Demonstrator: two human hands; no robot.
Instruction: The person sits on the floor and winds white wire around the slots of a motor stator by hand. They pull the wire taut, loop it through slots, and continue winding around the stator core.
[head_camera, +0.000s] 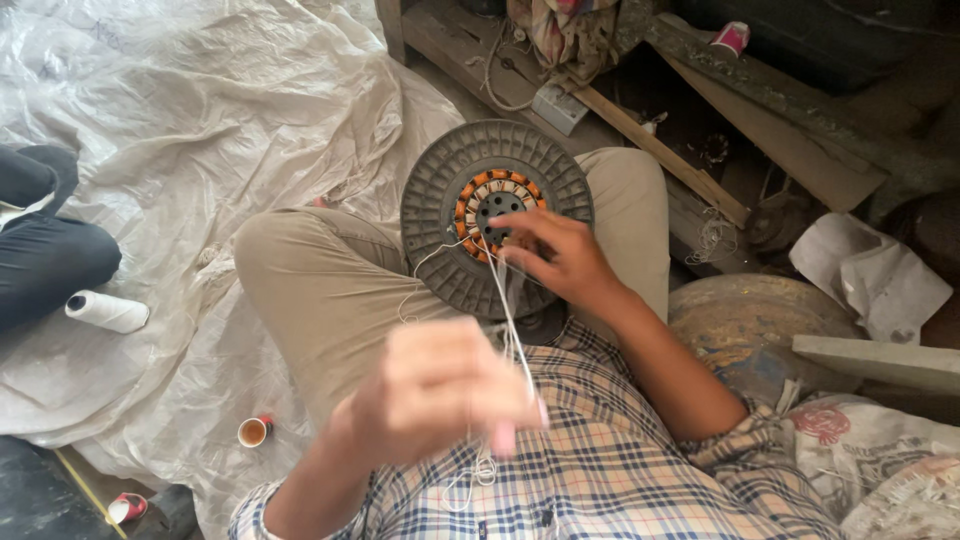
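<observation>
White string (505, 300) runs taut between both hands — left hand (440, 390) pinched shut on it, right hand (560, 255) gripping it at the copper-wound motor (497, 215).

A grey ribbed round motor stator (497, 218) with orange copper windings rests tilted on the lap, mid-scene. White thread (508, 310) runs taut from its centre toward the near side.

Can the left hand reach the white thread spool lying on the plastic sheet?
Probably yes: nothing lies between the left hand and the white thread spool, but the hand is holding white thread.
</observation>
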